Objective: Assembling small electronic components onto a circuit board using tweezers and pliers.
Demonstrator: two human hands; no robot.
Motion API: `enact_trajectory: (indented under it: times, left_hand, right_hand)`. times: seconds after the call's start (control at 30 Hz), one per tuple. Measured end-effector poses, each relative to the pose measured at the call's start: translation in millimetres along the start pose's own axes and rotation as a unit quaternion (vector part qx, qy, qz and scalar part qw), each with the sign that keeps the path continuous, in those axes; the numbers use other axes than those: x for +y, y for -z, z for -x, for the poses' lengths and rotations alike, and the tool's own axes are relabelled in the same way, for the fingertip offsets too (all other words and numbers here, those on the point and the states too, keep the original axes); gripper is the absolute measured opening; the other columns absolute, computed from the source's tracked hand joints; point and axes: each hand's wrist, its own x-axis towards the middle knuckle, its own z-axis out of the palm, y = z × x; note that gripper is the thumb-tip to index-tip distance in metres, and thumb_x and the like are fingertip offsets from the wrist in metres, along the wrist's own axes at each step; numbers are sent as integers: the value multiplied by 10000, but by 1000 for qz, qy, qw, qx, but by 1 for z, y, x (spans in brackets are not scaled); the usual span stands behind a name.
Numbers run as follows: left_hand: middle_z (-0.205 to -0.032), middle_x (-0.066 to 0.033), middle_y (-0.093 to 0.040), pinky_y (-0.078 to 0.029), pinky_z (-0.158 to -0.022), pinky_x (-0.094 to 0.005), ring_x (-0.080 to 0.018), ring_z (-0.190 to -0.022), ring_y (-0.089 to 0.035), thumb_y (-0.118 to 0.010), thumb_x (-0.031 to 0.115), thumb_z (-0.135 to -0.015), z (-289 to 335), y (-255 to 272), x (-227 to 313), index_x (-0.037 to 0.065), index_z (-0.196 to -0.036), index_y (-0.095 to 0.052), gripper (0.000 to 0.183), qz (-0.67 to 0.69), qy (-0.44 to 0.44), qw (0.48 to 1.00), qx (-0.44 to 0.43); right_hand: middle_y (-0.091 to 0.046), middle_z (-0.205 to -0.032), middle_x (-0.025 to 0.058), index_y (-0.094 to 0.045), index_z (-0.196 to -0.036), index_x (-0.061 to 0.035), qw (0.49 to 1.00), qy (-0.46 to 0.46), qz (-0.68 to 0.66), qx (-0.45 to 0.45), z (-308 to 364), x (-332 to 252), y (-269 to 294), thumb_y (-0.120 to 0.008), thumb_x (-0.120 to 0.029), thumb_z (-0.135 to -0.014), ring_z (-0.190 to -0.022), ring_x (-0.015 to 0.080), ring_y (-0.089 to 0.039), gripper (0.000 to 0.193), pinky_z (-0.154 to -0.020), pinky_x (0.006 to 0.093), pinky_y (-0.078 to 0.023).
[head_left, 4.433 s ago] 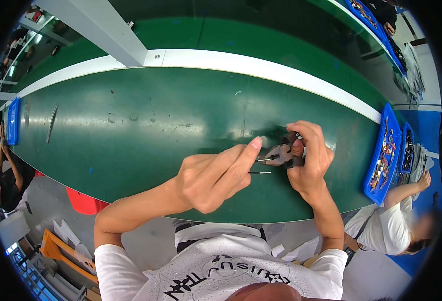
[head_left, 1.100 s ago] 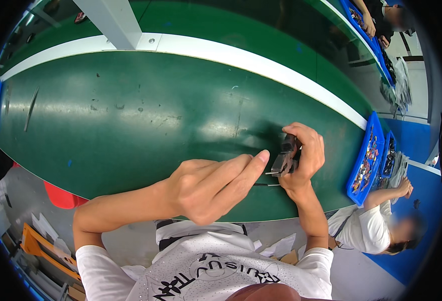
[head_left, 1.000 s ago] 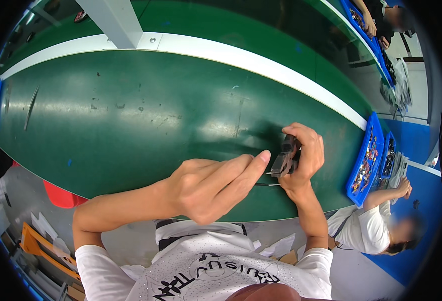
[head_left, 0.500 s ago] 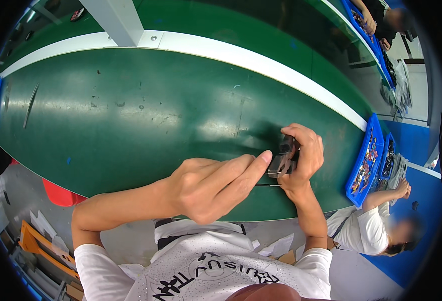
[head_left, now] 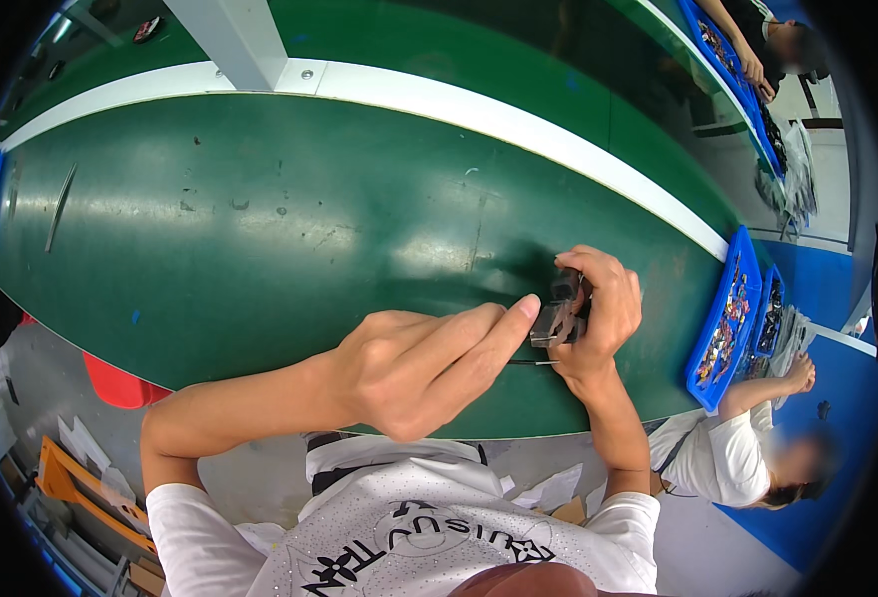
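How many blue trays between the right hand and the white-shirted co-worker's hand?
2: large tray nearer the right hand, holding colourful parts; small tray just beyond it, holding dark parts. Others may be hidden.

The right hand (head_left: 608,310) is now holding the dark piece (head_left: 564,288) at a different angle. The left hand (head_left: 421,370) is sitting closer to it.

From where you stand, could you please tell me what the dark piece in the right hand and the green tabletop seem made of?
The dark piece: probably smooth plastic, given its shiny highlights and clear-looking lower part, though it is too small to be sure.
The green tabletop: perhaps laminate or rubber matting, semi-gloss, with soft reflections and dark scuffs.
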Motion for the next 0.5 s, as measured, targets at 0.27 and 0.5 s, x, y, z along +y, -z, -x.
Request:
enact_trajectory:
  times: [0.27, 0.5]
  left_hand:
    - [-1003, -224, -748, -530, -463, -252, -170, -613, -698, -691, -85, -704, 1, 1, 0, -145, -1058, -693, 359, -1, 3, 1000, -7]
    - [-1032, -229, -747, -535, -470, -253, -178, -626, -706, -688, -85, -691, 2, 1, 0, -147, -1062, -690, 376, 1, 2, 1000, 4]
  right_hand:
    - [-733, -929, 60, -668, -1031, -81, 1000, 3, 26, -11, -1, -1, 2, -583, -10, -900, -734, 201, -668, 171, -807, 355, -378]
    - [-724, -932, 31, -690, -1012, -91, 994, 24, 100, -44, -10, -12, 10, -621, -18, -669, -794, 211, -608, 357, -850, 385, -381]
